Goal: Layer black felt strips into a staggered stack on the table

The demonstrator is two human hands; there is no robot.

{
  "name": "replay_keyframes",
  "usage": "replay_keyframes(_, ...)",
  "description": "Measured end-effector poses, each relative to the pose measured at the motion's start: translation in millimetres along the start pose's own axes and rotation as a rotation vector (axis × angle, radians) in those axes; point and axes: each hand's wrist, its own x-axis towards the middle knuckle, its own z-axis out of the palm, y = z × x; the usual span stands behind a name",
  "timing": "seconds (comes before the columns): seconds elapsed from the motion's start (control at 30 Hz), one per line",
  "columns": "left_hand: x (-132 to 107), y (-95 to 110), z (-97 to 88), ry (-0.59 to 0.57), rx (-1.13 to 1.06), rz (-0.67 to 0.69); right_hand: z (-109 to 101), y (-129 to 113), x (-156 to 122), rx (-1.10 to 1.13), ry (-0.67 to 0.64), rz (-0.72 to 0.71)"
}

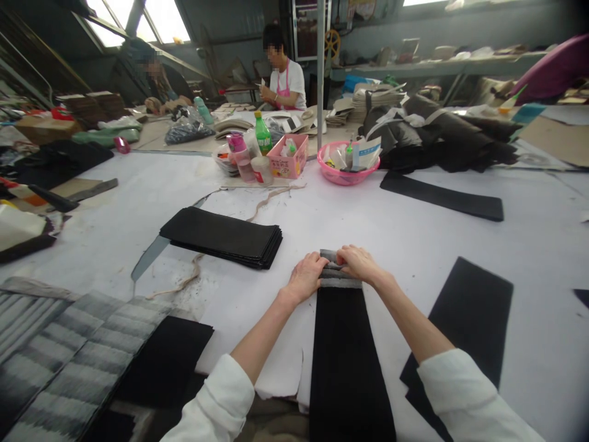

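A long black strip of sheet material (347, 362) lies in front of me on the white table and runs down past the near edge. Its far end shows grey bands (341, 283) that look like folds or ridges. My left hand (306, 276) grips the left edge of this banded end, thumb and fingers closed. My right hand (361, 264) is closed on the same end from the right, its fingers curled over the bands. Exactly what lies under the fingertips is hidden.
A stack of black pieces (221, 236) lies left of centre. Other black pieces (473, 307) lie at right. Grey-striped sheets (78, 362) cover the near left. Beyond stand a pink basin (348, 175), a pink box (289, 158) and a green bottle (262, 135). Other people work behind.
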Motion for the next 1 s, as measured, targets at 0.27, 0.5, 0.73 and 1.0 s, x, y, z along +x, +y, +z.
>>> replay_keyframes(0.27,10.3,-3.9,-2.3,-0.058,0.071,-0.04,2.2,-15.6,-21.7,-0.034,0.166,-0.054)
replay_keyframes(0.5,11.1,-2.7,-1.5,-0.064,0.084,-0.023,8.9,-12.6,-26.4,-0.029,0.233,-0.027)
replay_keyframes(0.73,11.1,-8.6,5.0,-0.104,0.066,-0.035,7.2,2.8,-32.6,-0.041,0.232,0.011)
replay_keyframes(1.0,9.6,-1.8,2.8,-0.078,0.001,-0.042,4.3,39.3,-56.5,-0.042,0.199,0.204)
